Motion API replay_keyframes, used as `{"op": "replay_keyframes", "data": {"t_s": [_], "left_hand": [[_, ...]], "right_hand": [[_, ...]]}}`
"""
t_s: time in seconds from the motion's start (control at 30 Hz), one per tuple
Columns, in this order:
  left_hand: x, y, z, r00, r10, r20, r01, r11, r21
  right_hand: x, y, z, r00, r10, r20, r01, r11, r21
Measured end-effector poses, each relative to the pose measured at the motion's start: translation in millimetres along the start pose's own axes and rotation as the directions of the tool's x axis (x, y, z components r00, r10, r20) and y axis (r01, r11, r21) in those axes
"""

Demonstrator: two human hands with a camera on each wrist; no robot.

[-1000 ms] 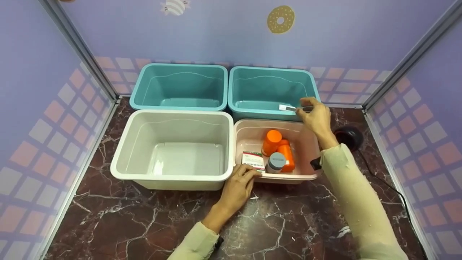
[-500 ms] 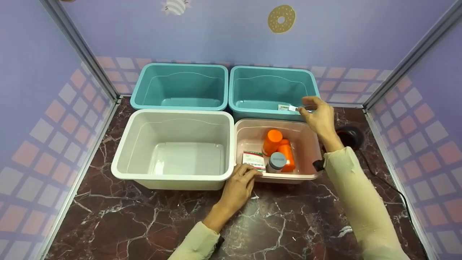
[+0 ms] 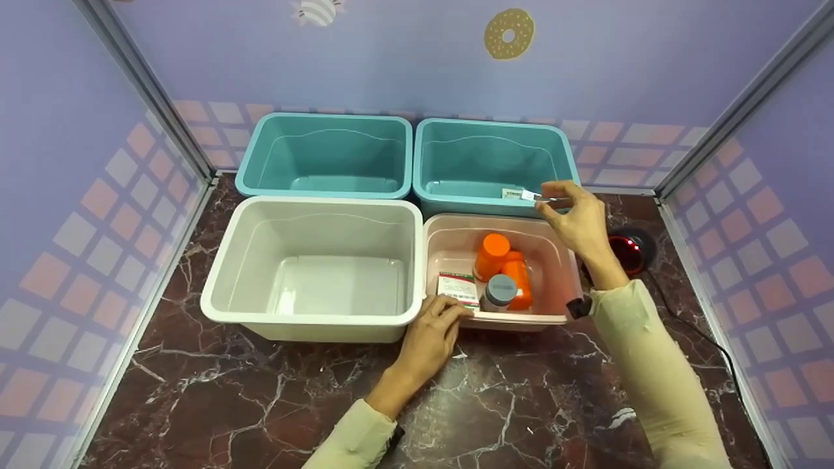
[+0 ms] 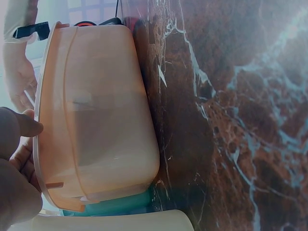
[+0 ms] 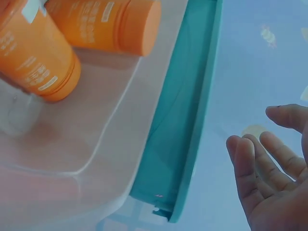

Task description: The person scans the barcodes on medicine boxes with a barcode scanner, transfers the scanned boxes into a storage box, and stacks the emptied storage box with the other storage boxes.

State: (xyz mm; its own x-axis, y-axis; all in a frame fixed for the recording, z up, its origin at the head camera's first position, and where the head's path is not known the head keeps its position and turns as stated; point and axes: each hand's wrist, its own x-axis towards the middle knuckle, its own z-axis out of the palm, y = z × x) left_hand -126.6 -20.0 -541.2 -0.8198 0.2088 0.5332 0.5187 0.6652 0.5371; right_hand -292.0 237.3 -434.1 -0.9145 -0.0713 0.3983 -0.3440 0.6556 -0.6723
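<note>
My left hand [image 3: 430, 335] grips the near rim of a pink bin [image 3: 560, 318], its digits on either side of the rim in the left wrist view. Two orange bottles [image 3: 492, 254], a grey-capped bottle [image 3: 500, 291] and a white box [image 3: 457, 290] with red and green edges are in that bin. Over the near rim of the right teal bin [image 3: 485, 206], my right hand [image 3: 576, 218] hovers with thumb and fingers apart. Nothing shows between them in the right wrist view. Near the fingertips is a small white-ended thing [image 3: 529, 195], partly hidden; a pale labelled item [image 3: 510, 193] lies beside it.
A white bin [image 3: 313, 320] stands left of the pink one, with another teal bin [image 3: 322, 195] behind it. At the right a black round device [image 3: 632, 251] shows red lights, its cable [image 3: 690, 326] running along the marbled table [image 3: 260, 391]. Walls close in three sides.
The white-ended thing shifted right, uncovering the pale labelled item, then stayed put. My right hand moved slightly right and its fingers spread from the thing. The black device lit red. My left hand stayed still.
</note>
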Motion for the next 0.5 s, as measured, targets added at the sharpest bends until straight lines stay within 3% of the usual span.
{"op": "replay_keyframes", "data": {"t_s": [0.13,0.5], "left_hand": [[-0.3,0.1,-0.2,1.000,-0.001,0.005,0.001,1.000,0.002],[0.1,-0.2,-1.8,1.000,0.020,0.000,-0.020,1.000,0.009]], "right_hand": [[-7.6,-8,-1,1.000,-0.027,0.015,0.027,0.999,0.028],[-23.3,-28,1,0.995,-0.011,0.096,0.001,0.995,0.096]]}}
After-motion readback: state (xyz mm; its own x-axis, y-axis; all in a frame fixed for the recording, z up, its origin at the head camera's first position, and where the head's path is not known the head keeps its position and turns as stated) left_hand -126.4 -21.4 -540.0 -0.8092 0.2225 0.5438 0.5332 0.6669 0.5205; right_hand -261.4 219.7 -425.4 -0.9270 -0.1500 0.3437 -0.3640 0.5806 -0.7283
